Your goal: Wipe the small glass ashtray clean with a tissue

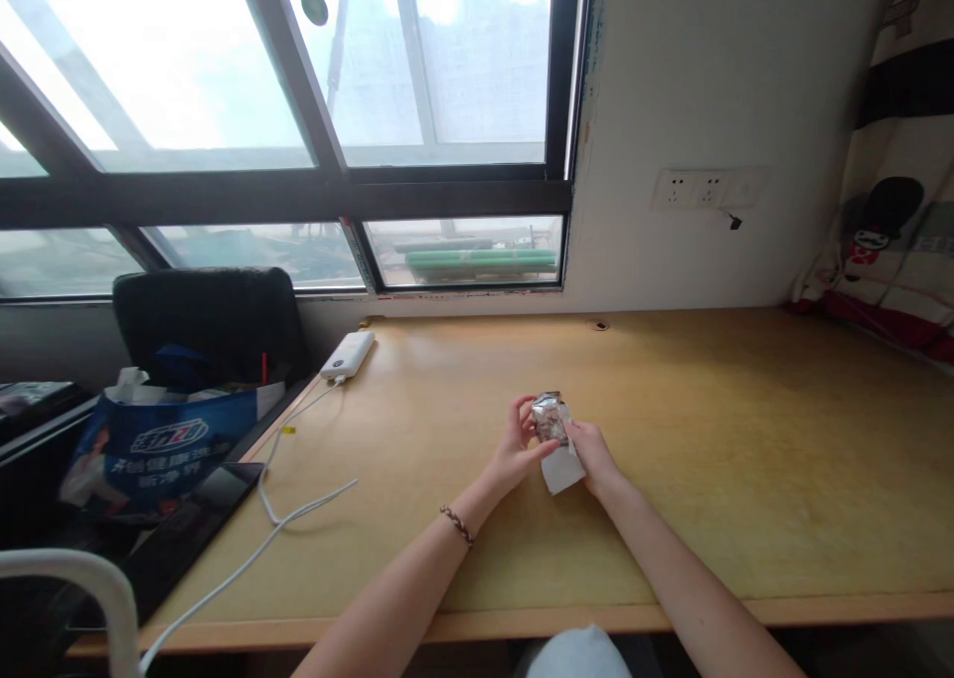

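Note:
Between my hands, above the wooden desk (417,549), is a small packet with crinkled silver foil (550,420). A white paper-like flap (562,470) hangs from its lower end. My left hand (519,446) is closed around the foil's left side, with the thumb across its lower edge. On the other side, my right hand (591,451) grips the packet's right edge and the white flap, thumb on top. The fingers behind the packet are hidden. What the packet contains cannot be made out.
A white power bank (349,354) lies at the desk's far left corner, its white cable (273,519) running down the left side. Left of the desk stand a dark chair (213,310) and a blue bag (171,449). Wall sockets (693,190) are at the back.

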Demonstrator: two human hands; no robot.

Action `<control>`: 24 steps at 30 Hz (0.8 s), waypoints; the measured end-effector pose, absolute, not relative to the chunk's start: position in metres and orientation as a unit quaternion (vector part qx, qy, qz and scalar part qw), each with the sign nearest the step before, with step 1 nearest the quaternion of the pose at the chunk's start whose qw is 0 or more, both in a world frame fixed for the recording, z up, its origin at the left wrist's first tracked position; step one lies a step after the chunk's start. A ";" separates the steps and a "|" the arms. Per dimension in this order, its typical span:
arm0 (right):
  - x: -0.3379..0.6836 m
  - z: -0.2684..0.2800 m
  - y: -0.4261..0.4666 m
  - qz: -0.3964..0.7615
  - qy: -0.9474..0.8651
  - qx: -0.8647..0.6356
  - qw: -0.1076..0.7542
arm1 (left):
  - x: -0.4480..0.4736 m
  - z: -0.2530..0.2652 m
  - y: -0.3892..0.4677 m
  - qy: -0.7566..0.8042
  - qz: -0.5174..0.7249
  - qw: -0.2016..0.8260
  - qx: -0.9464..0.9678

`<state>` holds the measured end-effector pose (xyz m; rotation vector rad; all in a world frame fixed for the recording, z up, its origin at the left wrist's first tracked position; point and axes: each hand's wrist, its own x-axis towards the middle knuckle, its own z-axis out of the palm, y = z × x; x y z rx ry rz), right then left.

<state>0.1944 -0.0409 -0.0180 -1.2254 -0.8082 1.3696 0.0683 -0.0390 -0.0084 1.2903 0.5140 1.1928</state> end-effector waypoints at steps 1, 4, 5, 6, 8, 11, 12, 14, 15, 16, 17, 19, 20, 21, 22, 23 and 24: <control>0.194 -0.018 -0.041 0.570 -0.342 -0.524 0.532 | 0.068 -0.006 -0.040 0.217 0.515 0.591 0.582; 0.195 -0.018 -0.040 0.531 -0.352 -0.553 0.537 | 0.068 -0.002 -0.039 0.221 0.511 0.567 0.607; 0.196 -0.017 -0.040 0.503 -0.358 -0.567 0.545 | 0.069 -0.002 -0.038 0.225 0.512 0.576 0.597; 0.198 -0.015 -0.040 0.468 -0.366 -0.584 0.553 | 0.071 -0.002 -0.037 0.227 0.511 0.593 0.579; 0.203 -0.011 -0.041 0.385 -0.388 -0.620 0.563 | 0.073 -0.003 -0.037 0.222 0.485 0.658 0.531; 0.210 -0.006 -0.041 0.314 -0.408 -0.640 0.570 | 0.074 -0.004 -0.041 0.223 0.389 0.765 0.462; 0.211 -0.006 -0.041 0.307 -0.410 -0.641 0.571 | 0.074 -0.004 -0.042 0.231 0.363 0.785 0.445; 0.213 -0.008 -0.040 0.299 -0.412 -0.645 0.570 | 0.074 -0.005 -0.045 0.255 0.343 0.797 0.427; 0.213 -0.009 -0.040 0.293 -0.413 -0.648 0.568 | 0.074 -0.005 -0.046 0.268 0.344 0.792 0.428; 0.212 -0.009 -0.040 0.284 -0.417 -0.652 0.566 | 0.075 -0.006 -0.047 0.281 0.347 0.783 0.432; 0.212 -0.009 -0.040 0.275 -0.424 -0.653 0.564 | 0.075 -0.008 -0.047 0.294 0.349 0.774 0.439; 0.210 -0.007 -0.041 0.259 -0.452 -0.646 0.559 | 0.077 -0.011 -0.047 0.311 0.352 0.760 0.449; 0.209 -0.005 -0.042 0.253 -0.467 -0.640 0.555 | 0.078 -0.012 -0.046 0.313 0.358 0.756 0.450; 0.208 -0.002 -0.043 0.246 -0.484 -0.636 0.548 | 0.078 -0.013 -0.045 0.314 0.366 0.754 0.446; 0.208 0.000 -0.044 0.239 -0.501 -0.635 0.537 | 0.078 -0.014 -0.044 0.316 0.377 0.753 0.438; 0.208 0.003 -0.045 0.227 -0.518 -0.638 0.523 | 0.077 -0.014 -0.043 0.320 0.388 0.752 0.426; 0.209 0.004 -0.046 0.210 -0.531 -0.647 0.506 | 0.076 -0.015 -0.041 0.326 0.401 0.750 0.414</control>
